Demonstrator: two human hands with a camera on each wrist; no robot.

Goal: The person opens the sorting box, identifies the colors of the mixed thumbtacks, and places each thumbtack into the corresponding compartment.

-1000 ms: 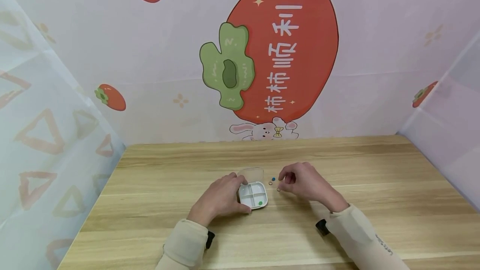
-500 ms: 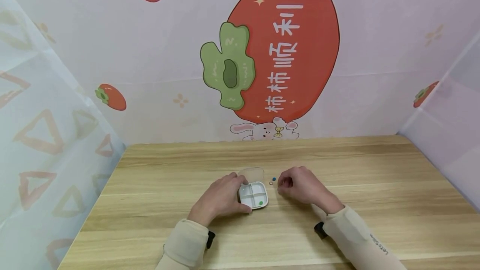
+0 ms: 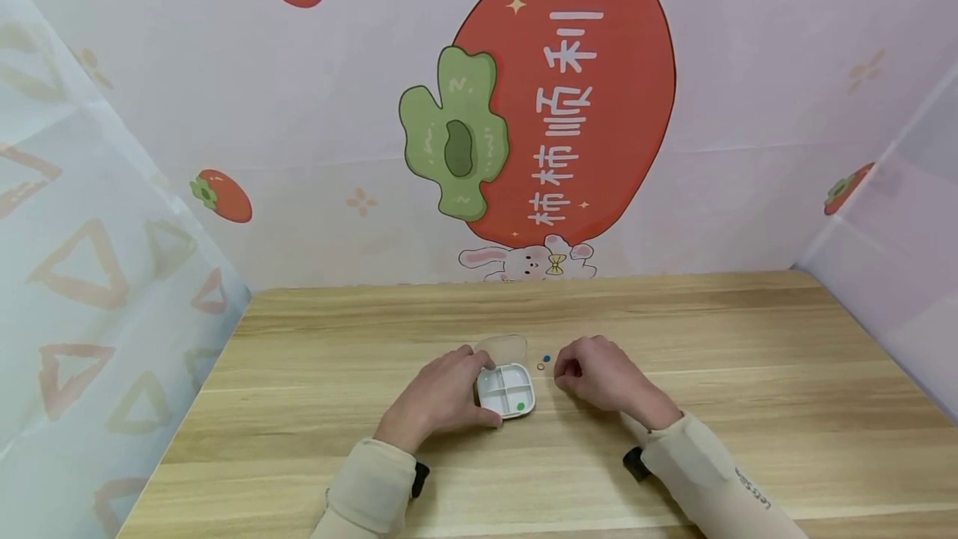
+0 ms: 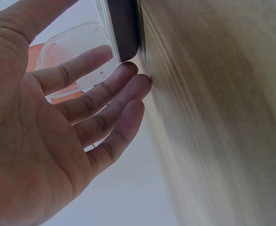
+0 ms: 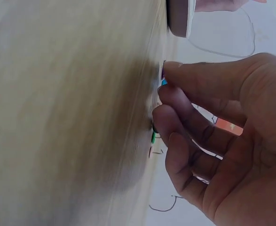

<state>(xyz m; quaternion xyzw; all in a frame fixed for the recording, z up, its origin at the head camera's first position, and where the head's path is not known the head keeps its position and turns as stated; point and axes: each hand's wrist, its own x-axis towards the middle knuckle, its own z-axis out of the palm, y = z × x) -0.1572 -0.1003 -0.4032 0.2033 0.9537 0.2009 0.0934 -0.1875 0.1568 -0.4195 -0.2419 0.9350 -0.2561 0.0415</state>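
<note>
A small white pill box (image 3: 492,403) with several compartments stands on the table, its clear lid (image 3: 505,348) folded back. One green disc (image 3: 520,407) lies in its near right compartment. My left hand (image 3: 441,393) holds the box between thumb and index finger; the other fingers extend beside it. Right of the box lie a blue disc (image 3: 547,358) and a pale ringed disc (image 3: 540,367). My right hand (image 3: 602,368) is lowered beside them, fingers bent, thumb and index tips at the tabletop. A purple sliver (image 5: 163,70) shows by the thumb tip; whether it is pinched is unclear.
Behind the right fingers, a thin green piece (image 5: 153,137) and a reddish piece (image 5: 150,152) lie on the table. The wooden table (image 3: 337,331) meets a printed backdrop (image 3: 337,106) at the back and sides.
My right hand has lowered slightly toward me, and its fingers now cover the small disc that was visible at their tips. The left hand and pill box have stayed in place.
</note>
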